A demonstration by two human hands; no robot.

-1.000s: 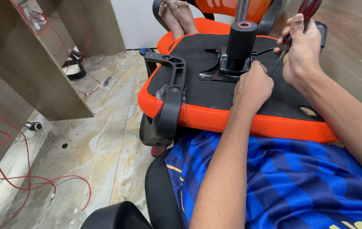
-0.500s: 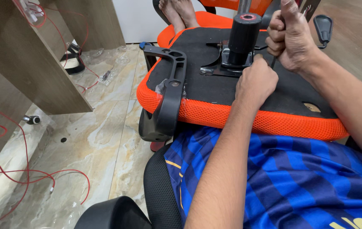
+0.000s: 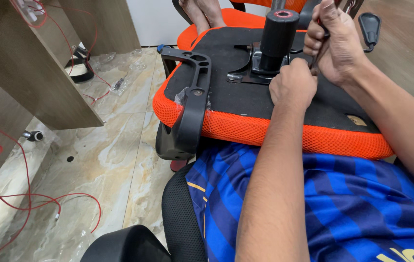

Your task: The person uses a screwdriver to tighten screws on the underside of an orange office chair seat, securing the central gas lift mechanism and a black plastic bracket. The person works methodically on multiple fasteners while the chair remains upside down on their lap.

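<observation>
An orange mesh chair seat lies upside down in front of me, black underside up. A black gas column stands on a metal plate at its middle. My left hand is curled into a fist and presses on the plate just right of the column; whether it holds anything is hidden. My right hand is closed around a screwdriver handle, red and black, with the shaft pointing down between my two hands. A black armrest hangs on the seat's left side.
Another person's bare feet rest beyond the seat. A wooden desk panel stands left, with red wires on the marble floor. A black lever paddle sticks up right. A black chair part lies at the bottom.
My right hand has tightened into a fist around the screwdriver and come closer to the column. My left hand stays on the plate, shifted a little toward the column.
</observation>
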